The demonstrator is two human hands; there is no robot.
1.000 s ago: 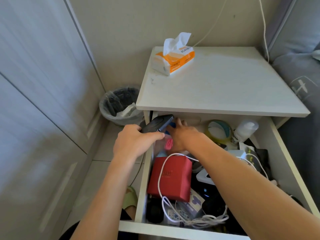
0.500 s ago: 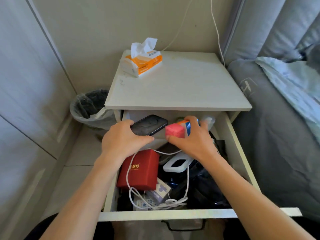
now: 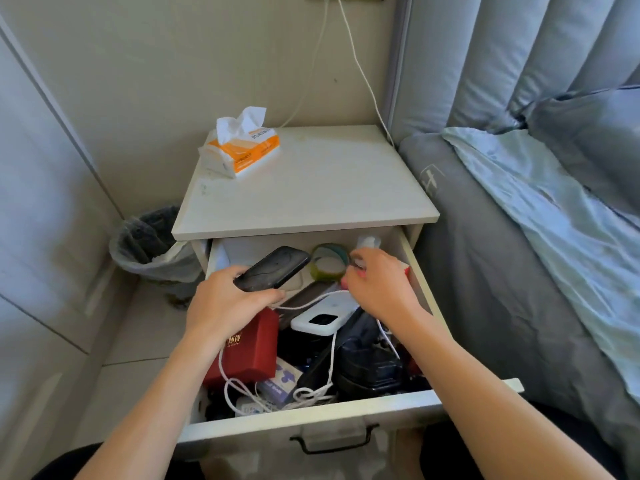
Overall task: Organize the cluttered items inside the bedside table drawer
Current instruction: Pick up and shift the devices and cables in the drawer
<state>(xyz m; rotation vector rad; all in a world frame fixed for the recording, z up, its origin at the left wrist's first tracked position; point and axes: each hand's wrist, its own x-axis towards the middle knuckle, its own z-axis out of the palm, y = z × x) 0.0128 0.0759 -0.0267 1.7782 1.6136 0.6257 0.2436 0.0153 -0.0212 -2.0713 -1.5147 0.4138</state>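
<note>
Pink item [image 3: 360, 270] mostly hidden under right hand [image 3: 379, 289]; grip unclear.

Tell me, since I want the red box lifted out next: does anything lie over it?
Yes. A white cable loops across the red rectangular box, and the left hand, gripping a black phone, hovers above its top end. The box's lower left end is hidden behind the forearm.

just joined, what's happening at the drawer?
A person is sorting the open bedside drawer, still full of clutter. The left hand holds a black phone above it. The right hand reaches toward the back right corner, gripping something small and pink. A red box and tangled white cable lie inside.
</note>
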